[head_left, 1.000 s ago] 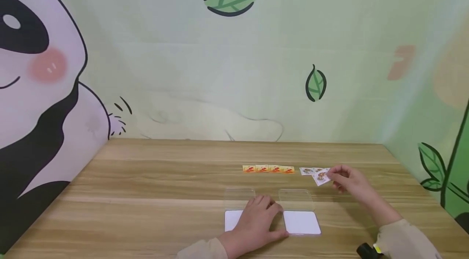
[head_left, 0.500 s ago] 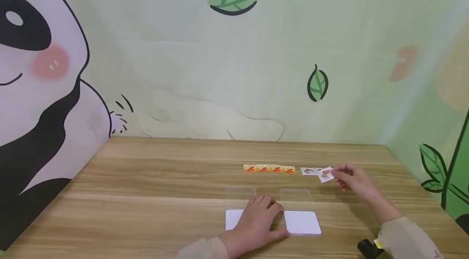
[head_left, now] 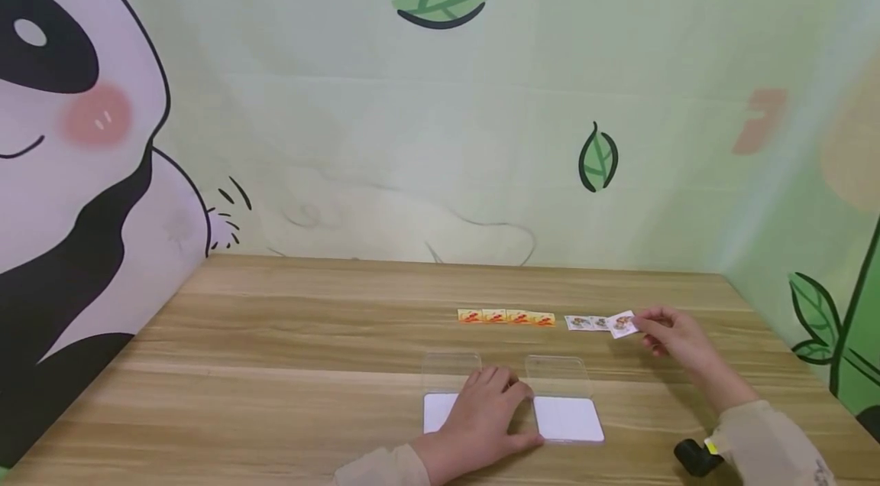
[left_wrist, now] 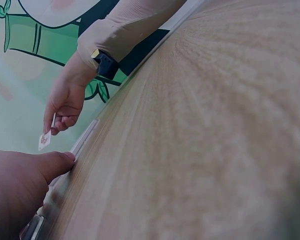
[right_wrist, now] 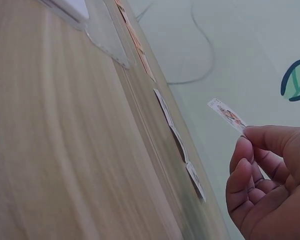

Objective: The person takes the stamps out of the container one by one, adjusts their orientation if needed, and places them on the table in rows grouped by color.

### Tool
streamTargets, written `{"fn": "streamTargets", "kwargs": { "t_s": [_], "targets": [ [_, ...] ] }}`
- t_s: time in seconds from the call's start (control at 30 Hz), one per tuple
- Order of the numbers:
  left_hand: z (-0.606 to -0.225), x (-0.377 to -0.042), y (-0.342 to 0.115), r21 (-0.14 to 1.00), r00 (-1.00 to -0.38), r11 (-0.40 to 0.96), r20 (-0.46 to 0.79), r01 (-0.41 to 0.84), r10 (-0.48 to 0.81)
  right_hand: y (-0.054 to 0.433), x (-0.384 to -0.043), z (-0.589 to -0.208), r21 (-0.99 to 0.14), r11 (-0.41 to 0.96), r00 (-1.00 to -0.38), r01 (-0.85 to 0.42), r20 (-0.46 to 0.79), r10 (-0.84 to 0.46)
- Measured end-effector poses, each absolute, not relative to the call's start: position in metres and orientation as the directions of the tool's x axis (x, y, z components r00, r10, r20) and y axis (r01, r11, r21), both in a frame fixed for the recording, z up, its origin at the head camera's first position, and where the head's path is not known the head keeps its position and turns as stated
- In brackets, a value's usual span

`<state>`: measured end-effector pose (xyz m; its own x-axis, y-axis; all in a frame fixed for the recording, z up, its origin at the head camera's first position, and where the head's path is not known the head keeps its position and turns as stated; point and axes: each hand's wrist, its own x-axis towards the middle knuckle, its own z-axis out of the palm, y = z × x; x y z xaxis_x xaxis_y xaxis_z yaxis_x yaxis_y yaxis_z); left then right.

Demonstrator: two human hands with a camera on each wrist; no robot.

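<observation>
My right hand (head_left: 677, 337) pinches a small white picture card (head_left: 622, 325) between thumb and forefinger, tilted above the right end of a row of similar white cards (head_left: 579, 323). In the right wrist view, that held card (right_wrist: 227, 116) is clear of the table, and several white cards (right_wrist: 179, 144) lie in line below. My left hand (head_left: 477, 421) rests over two flat white rectangles, a left one (head_left: 438, 411) partly hidden beneath it and a right one (head_left: 568, 419). Its thumb (left_wrist: 60, 162) touches a thin clear edge.
A row of several orange and yellow cards (head_left: 505, 316) lies left of the white ones. Clear plastic flaps (head_left: 555, 374) extend behind both white rectangles. A panda-and-leaf backdrop (head_left: 330, 111) rises behind the wooden table (head_left: 275, 409). A black device (head_left: 696, 457) sits at the right wrist.
My right hand has shifted slightly right with the held card, uncovering more of the white row. My left hand stays where it was.
</observation>
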<state>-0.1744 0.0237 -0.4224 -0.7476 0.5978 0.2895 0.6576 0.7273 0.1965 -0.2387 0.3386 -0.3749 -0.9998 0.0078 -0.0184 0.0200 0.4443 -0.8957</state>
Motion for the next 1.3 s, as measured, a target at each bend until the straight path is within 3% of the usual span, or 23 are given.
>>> {"fn": "streamTargets", "kwargs": {
  "t_s": [1.3],
  "targets": [
    [-0.423,-0.173,0.023,0.198,-0.749,0.729,0.293,0.656,0.594,0.389,-0.255,-0.391,-0.895,0.434,-0.994,0.101,-0.067,0.092]
  ]
}}
